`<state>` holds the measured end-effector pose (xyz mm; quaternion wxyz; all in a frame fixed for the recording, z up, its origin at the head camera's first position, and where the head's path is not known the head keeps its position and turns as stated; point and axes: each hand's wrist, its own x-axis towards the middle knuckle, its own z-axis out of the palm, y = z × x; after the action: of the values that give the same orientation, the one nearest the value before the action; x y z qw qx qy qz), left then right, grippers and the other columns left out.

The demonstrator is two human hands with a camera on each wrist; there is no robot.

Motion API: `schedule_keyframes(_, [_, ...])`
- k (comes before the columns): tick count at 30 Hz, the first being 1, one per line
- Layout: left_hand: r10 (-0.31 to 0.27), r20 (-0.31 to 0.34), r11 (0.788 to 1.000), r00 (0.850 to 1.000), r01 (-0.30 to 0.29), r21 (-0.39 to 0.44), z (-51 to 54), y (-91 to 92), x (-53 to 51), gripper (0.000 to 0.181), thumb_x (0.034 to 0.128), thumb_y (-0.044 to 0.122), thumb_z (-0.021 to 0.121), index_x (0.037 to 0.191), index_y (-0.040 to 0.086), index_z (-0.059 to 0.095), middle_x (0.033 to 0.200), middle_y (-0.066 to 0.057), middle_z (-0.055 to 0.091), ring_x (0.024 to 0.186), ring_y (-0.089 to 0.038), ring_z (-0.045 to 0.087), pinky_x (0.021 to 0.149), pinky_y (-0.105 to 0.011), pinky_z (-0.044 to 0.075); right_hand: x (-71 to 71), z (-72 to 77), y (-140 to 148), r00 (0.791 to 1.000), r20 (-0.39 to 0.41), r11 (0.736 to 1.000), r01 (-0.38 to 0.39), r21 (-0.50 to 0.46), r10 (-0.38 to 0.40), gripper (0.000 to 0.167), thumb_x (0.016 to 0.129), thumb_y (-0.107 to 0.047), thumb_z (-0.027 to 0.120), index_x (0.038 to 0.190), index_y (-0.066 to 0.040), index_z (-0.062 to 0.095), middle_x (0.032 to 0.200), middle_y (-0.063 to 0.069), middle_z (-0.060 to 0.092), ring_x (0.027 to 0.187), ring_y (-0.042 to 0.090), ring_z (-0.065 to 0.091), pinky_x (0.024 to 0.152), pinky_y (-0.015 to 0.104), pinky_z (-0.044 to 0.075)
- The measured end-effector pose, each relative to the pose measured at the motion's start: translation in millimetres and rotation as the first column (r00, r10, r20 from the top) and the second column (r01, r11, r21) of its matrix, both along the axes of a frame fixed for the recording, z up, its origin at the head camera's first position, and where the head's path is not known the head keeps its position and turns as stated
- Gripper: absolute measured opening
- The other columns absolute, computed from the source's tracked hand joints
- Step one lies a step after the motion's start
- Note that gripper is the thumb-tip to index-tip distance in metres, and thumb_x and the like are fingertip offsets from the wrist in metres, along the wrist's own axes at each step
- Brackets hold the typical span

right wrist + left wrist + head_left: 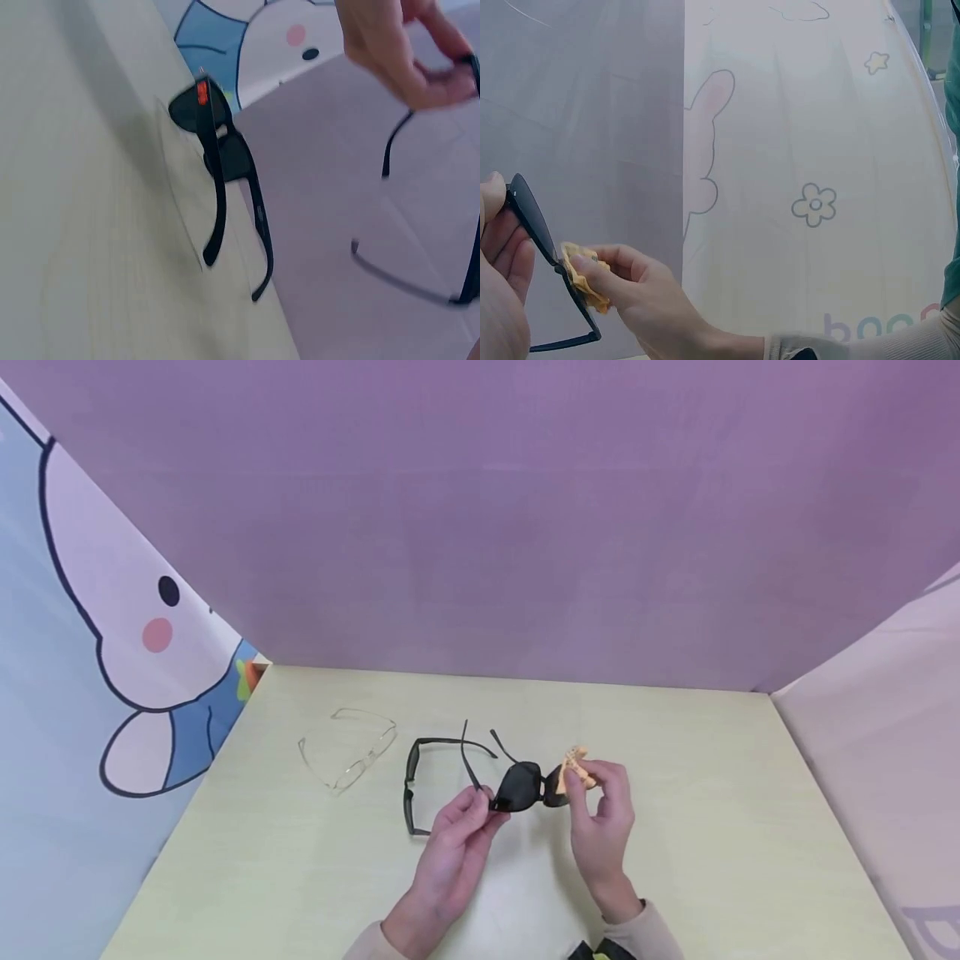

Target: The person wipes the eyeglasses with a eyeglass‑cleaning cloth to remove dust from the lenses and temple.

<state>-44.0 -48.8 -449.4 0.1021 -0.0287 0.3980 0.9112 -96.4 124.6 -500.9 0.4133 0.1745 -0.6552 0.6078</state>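
Black sunglasses [519,787] are held above the table, with their temples unfolded and pointing away. My left hand [453,852] pinches them at the left hinge end between thumb and fingers. In my right hand [606,827] is a small orange-yellow cloth [574,768], pinched against the right lens, which it partly covers. The left wrist view shows the cloth [585,277] bunched on the lens beneath the right thumb. In the right wrist view the left hand [390,49] grips the frame's end; the right hand is mostly out of that picture.
A second pair of black sunglasses [411,781] lies unfolded on the table [712,827], just left of the hands. Farther left are thin-framed clear eyeglasses [360,767]. A purple panel [480,527] rises behind the table, and printed sheets hang at both sides.
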Motion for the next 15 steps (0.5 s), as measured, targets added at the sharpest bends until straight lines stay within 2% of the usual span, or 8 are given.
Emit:
schedule_keyframes(5, [0.011, 0.025, 1.000, 1.000, -0.011, -0.008, 0.3, -0.1, -0.5, 0.023, 0.1076, 0.009, 0.050, 0.095, 0.016, 0.068, 0.106, 0.003, 0.057, 0.099, -0.007, 0.059, 0.100, -0.024, 0.052, 2.7, -6.6, -4, 0.994, -0.074, 0.995, -0.070, 0.073, 0.075, 0.023, 0.096, -0.003, 0.071, 0.100, 0.017, 0.062, 0.094, 0.026, 0.058, 0.094, 0.015, 0.059, 0.082, 0.015, 0.051])
schedule_keyframes(7, [0.005, 0.022, 1.000, 1.000, -0.005, -0.014, 0.3, -0.2, -0.4, 0.024, 0.1078, 0.008, 0.050, 0.094, 0.017, 0.067, 0.106, 0.004, 0.057, 0.100, -0.007, 0.058, 0.101, -0.024, 0.051, 1.6, -7.7, -3, 0.995, -0.060, 0.995, -0.074, 0.061, 0.078, 0.020, 0.096, 0.001, 0.069, 0.101, 0.018, 0.061, 0.094, 0.027, 0.057, 0.094, 0.014, 0.059, 0.083, 0.015, 0.051])
schedule_keyframes(10, [-0.008, 0.008, 1.000, 1.000, 0.008, -0.021, 0.1, -0.5, 0.2, 0.024, 0.1076, 0.008, 0.050, 0.093, 0.017, 0.067, 0.104, 0.005, 0.057, 0.102, -0.007, 0.057, 0.102, -0.025, 0.051, -3.1, -9.8, 2, 0.998, -0.002, 0.998, -0.056, 0.015, 0.056, 0.013, 0.092, 0.015, 0.065, 0.102, 0.020, 0.059, 0.094, 0.026, 0.054, 0.092, 0.010, 0.058, 0.081, 0.013, 0.050])
schedule_keyframes(15, [-0.020, -0.023, 1.000, 1.000, 0.020, -0.016, 2.7, -2.3, 2.6, 0.025, 0.1072, 0.008, 0.050, 0.094, 0.019, 0.068, 0.103, 0.007, 0.059, 0.103, -0.006, 0.057, 0.103, -0.025, 0.051, -9.8, -8.4, 10, 0.997, 0.080, 1.000, 0.010, -0.013, -0.009, 0.019, 0.085, 0.029, 0.058, 0.103, 0.022, 0.057, 0.095, 0.021, 0.055, 0.088, 0.007, 0.056, 0.078, 0.012, 0.048])
